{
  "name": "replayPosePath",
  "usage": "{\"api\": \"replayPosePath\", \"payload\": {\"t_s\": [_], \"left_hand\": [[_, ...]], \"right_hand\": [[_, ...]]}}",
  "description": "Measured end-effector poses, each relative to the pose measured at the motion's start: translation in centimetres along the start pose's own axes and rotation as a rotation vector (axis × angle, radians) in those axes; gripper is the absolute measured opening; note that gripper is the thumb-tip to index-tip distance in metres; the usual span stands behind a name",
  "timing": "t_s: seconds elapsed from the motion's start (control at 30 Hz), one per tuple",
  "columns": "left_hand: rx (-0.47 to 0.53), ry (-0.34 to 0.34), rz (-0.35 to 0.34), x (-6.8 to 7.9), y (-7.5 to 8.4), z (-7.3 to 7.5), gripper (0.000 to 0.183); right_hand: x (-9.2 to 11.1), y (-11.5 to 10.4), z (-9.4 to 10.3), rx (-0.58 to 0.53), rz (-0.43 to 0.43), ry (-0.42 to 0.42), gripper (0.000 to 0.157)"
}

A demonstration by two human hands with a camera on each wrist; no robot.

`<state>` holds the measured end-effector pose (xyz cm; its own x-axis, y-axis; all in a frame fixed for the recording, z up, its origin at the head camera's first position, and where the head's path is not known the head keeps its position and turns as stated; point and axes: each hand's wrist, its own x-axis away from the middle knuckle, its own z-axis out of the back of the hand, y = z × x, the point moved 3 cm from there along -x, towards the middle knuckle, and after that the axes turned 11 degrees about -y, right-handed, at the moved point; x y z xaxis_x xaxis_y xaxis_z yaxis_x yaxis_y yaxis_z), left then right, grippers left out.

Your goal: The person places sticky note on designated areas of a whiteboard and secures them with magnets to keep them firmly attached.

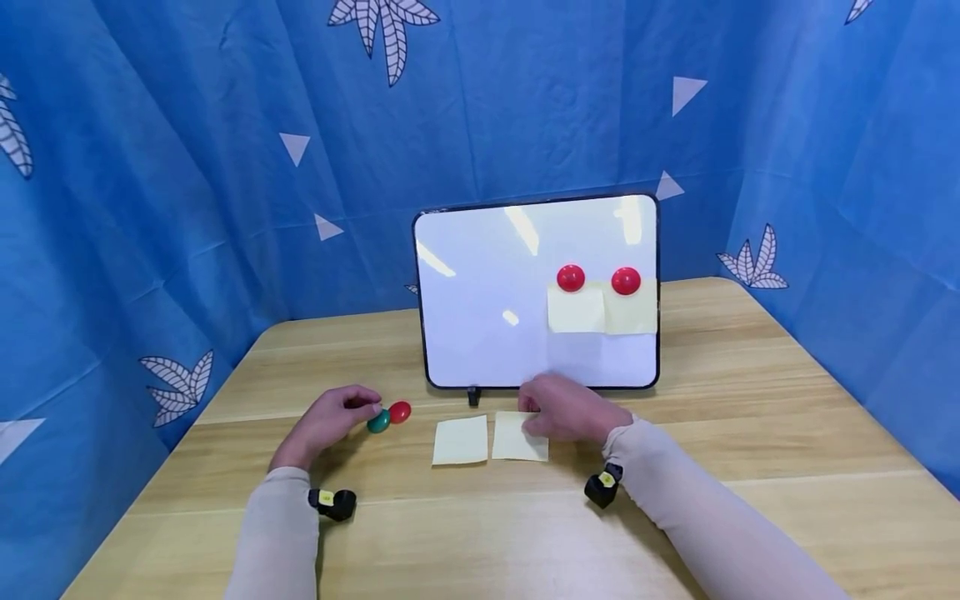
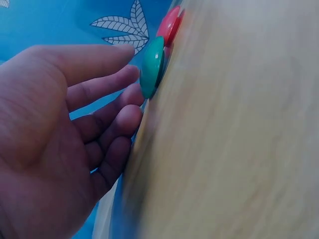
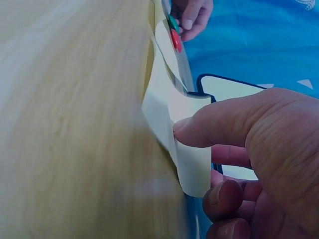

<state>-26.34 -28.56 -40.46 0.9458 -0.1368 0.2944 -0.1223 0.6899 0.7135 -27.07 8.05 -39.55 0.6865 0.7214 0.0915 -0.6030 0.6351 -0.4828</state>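
My left hand [image 1: 330, 423] reaches a round green magnet [image 1: 378, 422] on the table. In the left wrist view its fingers are loosely bent, with the tips right at the edge of the green magnet [image 2: 152, 69]. A red magnet [image 1: 400, 412] lies beside the green one. Farther right, my right hand [image 1: 573, 410] pinches a pale yellow sticky note [image 1: 517, 446] by its far edge. The right wrist view shows the thumb pressed on that note [image 3: 193, 169], which bends upward, with fingers behind it. Another sticky note [image 1: 461, 440] lies just left of it.
A whiteboard [image 1: 480, 317] with a black frame stands upright behind the hands on a small black foot [image 1: 473, 397]. On its right side, red magnets [image 1: 571, 278] sit at the tops of two pale notes [image 1: 576, 313]. A blue patterned cloth [image 1: 495, 108] surrounds the wooden table [image 1: 450, 542].
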Motion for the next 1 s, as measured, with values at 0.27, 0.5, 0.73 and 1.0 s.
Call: {"api": "replayPosePath", "payload": {"t_s": [0.27,0.5,0.73,1.0], "left_hand": [[-0.017,-0.021,-0.041,-0.22,-0.34,-0.03,0.04],[-0.03,-0.029,-0.062,-0.1,-0.44,-0.05,0.039],[-0.031,-0.04,-0.065,0.08,-0.5,0.0,0.039],[-0.024,-0.052,-0.064,0.17,-0.37,-0.09,0.037]], "right_hand": [[0.15,0.31,0.03,0.027,-0.017,0.018,0.011],[0.17,0.3,0.08,0.057,0.009,0.034,0.013],[0.16,0.35,-0.02,0.042,-0.006,0.035,0.012],[-0.01,0.74,-0.13,0.012,-0.046,0.024,0.01]]}}
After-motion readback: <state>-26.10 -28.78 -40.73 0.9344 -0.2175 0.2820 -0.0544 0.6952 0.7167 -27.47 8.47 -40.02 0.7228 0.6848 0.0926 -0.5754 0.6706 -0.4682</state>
